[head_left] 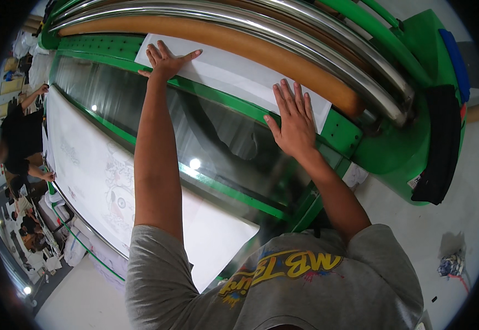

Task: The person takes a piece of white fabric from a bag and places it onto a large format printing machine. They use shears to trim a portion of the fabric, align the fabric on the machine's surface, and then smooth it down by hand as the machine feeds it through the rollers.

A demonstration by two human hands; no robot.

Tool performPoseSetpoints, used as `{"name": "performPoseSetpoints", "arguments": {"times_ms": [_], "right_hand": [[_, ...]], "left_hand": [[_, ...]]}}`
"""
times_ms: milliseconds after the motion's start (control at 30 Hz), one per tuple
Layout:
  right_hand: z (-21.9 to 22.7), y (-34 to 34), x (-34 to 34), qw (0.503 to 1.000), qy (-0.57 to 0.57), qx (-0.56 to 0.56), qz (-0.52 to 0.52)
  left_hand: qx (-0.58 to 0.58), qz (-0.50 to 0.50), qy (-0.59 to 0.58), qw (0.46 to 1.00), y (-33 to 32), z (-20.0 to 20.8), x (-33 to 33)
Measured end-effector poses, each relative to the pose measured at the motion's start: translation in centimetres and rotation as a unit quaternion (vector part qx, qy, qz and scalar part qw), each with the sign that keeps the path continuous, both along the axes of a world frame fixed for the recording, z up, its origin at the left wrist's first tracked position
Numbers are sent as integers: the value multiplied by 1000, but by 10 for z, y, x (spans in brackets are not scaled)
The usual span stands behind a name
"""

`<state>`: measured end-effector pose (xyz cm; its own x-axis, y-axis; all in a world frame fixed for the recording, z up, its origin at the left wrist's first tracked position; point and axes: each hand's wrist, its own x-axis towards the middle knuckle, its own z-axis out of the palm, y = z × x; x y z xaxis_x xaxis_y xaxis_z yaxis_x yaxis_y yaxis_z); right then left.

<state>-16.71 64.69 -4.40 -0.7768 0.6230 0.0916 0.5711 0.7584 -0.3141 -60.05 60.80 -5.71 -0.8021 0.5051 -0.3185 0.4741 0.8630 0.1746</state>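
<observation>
My left hand (165, 63) lies with fingers spread on the left part of a white sheet (228, 69). The sheet rests on the machine's green perforated bed, and its far edge meets a brown padded roller (212, 37). Flat on the sheet's right end is my right hand (294, 121), fingers stretched toward the roller. Both hands are open and hold nothing. Below them runs a clear panel (223, 143) in a green frame. Nearer my body, a wide white sheet with printed line drawings (102, 170) hangs over the machine's front.
Polished metal rollers (305, 47) curve behind the brown one. A green end housing (399, 148) with a black cloth (437, 148) stands at right. Another person (22, 137) in dark clothes touches the printed sheet's left end. A small bundle (451, 265) lies on the floor.
</observation>
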Motion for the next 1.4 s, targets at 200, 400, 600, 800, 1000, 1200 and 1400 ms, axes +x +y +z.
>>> {"name": "performPoseSetpoints", "arguments": {"times_ms": [200, 400, 600, 800, 1000, 1200, 1400], "right_hand": [[-3, -7, 0, 1000, -15, -5, -17], [0, -4, 2, 1000, -14, -15, -12], [1, -3, 4, 1000, -22, -20, -6], [10, -6, 2, 1000, -10, -9, 9], [24, 3, -32, 998, -28, -54, 30], [0, -4, -47, 999, 15, 10, 46], [3, -8, -46, 997, 22, 12, 73]], "left_hand": [[2, 8, 5, 1000, 0, 2, 1], [10, 1, -3, 1000, 3, 6, 2], [27, -3, -8, 1000, 4, 6, 4], [46, -4, 4, 999, 2, 0, 0], [-1, -25, 4, 1000, 0, 2, -3], [2, -14, 3, 1000, -3, -6, -5], [27, -26, 22, 999, -12, -15, -14]]}}
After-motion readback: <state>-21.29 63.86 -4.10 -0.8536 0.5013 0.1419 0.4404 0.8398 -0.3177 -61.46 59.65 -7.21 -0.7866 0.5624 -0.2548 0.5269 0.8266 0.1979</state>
